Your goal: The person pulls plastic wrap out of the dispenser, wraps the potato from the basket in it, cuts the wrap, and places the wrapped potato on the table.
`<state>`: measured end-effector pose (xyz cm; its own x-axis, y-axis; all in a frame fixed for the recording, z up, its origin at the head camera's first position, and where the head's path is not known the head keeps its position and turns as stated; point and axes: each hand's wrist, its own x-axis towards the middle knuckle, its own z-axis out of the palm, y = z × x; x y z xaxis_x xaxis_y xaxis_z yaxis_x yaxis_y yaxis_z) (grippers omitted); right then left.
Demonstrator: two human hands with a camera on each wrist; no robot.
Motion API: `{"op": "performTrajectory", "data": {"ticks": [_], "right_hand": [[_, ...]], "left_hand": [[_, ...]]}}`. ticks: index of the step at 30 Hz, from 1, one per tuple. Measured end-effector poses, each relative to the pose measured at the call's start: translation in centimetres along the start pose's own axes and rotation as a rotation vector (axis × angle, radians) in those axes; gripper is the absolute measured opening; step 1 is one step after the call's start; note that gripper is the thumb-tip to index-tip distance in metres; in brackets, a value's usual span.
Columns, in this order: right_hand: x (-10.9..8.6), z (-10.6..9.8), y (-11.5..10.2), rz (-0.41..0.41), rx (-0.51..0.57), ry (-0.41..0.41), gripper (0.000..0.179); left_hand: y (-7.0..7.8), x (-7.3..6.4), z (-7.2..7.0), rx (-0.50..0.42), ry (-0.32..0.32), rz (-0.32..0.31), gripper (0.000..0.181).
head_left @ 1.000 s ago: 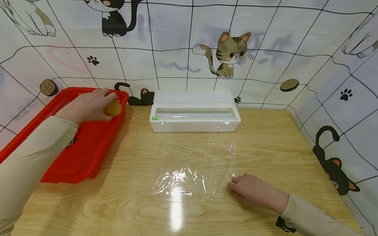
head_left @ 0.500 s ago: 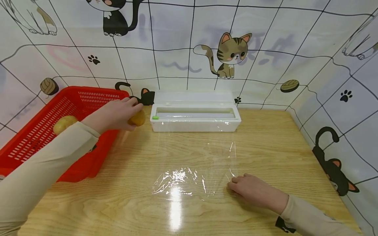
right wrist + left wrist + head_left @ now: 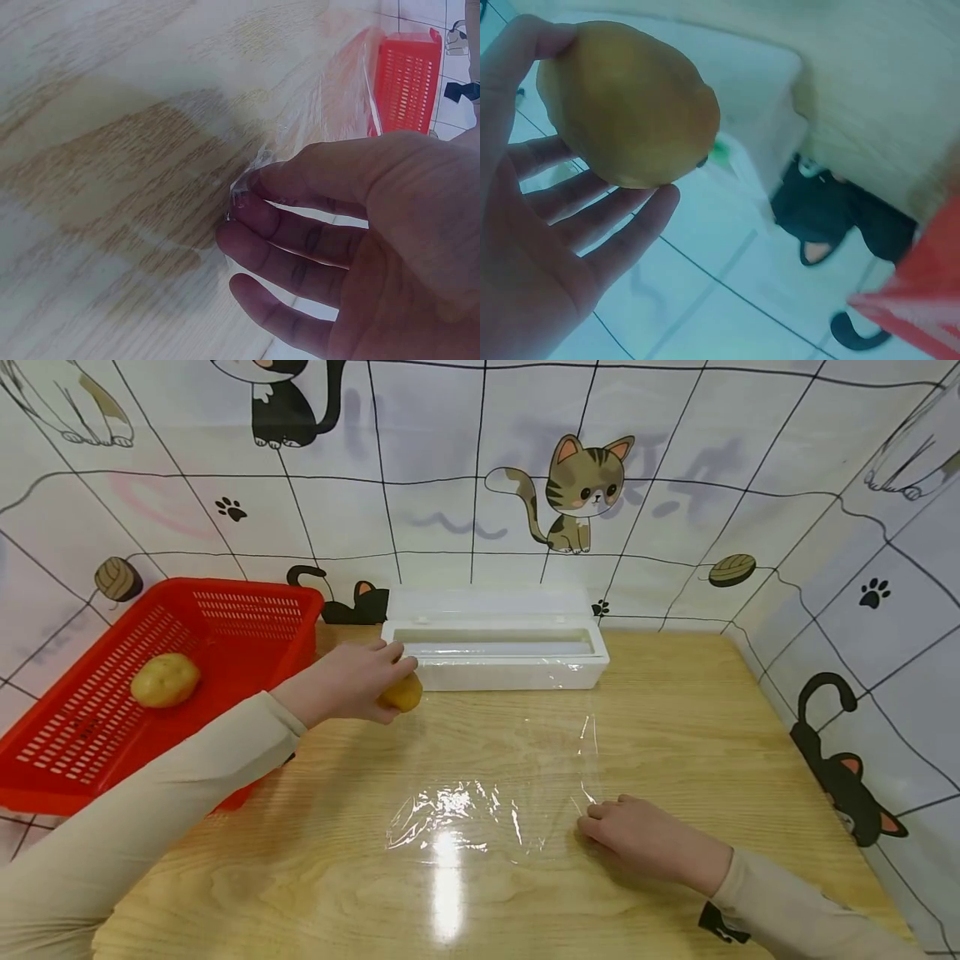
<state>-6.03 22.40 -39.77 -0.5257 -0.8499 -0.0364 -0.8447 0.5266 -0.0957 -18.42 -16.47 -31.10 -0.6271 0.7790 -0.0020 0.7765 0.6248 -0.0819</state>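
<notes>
My left hand (image 3: 348, 683) grips a yellow potato (image 3: 630, 105) between thumb and fingers, in front of the left end of the white cling film box (image 3: 495, 675). Clear cling film (image 3: 457, 806) runs from the open box toward me over the wooden table. At the film's near right corner my right hand (image 3: 652, 843) pinches its edge; in the right wrist view the film (image 3: 330, 112) gathers between thumb and index fingertip. A second potato (image 3: 165, 680) lies in the red basket (image 3: 255, 618) at the left.
The box lid (image 3: 487, 602) stands raised at the back against the cat-patterned wall covering (image 3: 427, 435). A green piece (image 3: 720, 150) shows on the box in the left wrist view. The wooden table (image 3: 712, 727) ends at the patterned covering on the right.
The left hand has carried its potato out of the red basket, rightward and toward me, to the front of the box. The basket's other potato is uncovered. The right hand keeps its place.
</notes>
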Motion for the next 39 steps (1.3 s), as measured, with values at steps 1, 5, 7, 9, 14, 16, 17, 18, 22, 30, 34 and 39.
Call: {"op": "performTrajectory", "data": {"ticks": [1, 5, 7, 9, 14, 16, 17, 18, 22, 30, 34, 39], "right_hand": [[0.0, 0.0, 0.0, -0.002, -0.002, 0.0, 0.026], [0.0, -0.1, 0.0, -0.002, -0.003, -0.005, 0.027], [0.0, -0.2, 0.0, 0.001, -0.003, -0.008, 0.027], [0.0, -0.2, 0.0, 0.002, -0.002, -0.008, 0.026], [-0.1, -0.1, 0.0, 0.003, 0.004, -0.015, 0.024], [-0.1, -0.1, 0.0, 0.005, 0.007, -0.02, 0.024], [-0.1, -0.1, 0.0, 0.006, 0.005, -0.022, 0.024], [0.0, -0.2, -0.1, 0.007, 0.004, -0.023, 0.024], [0.0, -0.2, -0.1, 0.002, -0.004, -0.01, 0.025], [0.0, 0.0, -0.1, 0.033, 0.014, -0.021, 0.026], [0.1, 0.0, -0.1, 0.037, 0.018, -0.021, 0.025], [0.2, 0.0, -0.1, 0.04, 0.012, -0.028, 0.025]], "left_hand": [[0.4, 0.2, 0.1, 0.0, 0.001, 0.008, 0.045], [2.2, 1.2, 0.6, 0.002, -0.032, 0.055, 0.045], [3.2, 1.6, 1.1, 0.028, -0.054, 0.086, 0.045], [4.2, 2.1, 1.5, 0.042, -0.078, 0.115, 0.046], [6.7, 3.3, 2.9, 0.051, -0.102, 0.163, 0.047], [7.7, 3.7, 3.3, 0.062, -0.093, 0.176, 0.046], [8.1, 3.9, 3.6, 0.081, -0.085, 0.183, 0.045], [8.5, 4.1, 3.7, 0.094, -0.077, 0.183, 0.045], [9.9, 4.9, 4.2, 0.104, -0.082, 0.165, 0.044], [11.7, 6.1, 4.4, 0.061, -0.111, 0.169, 0.043], [12.4, 6.4, 4.5, 0.041, -0.122, 0.166, 0.044], [13.1, 6.7, 4.6, 0.041, -0.137, 0.153, 0.045]]}}
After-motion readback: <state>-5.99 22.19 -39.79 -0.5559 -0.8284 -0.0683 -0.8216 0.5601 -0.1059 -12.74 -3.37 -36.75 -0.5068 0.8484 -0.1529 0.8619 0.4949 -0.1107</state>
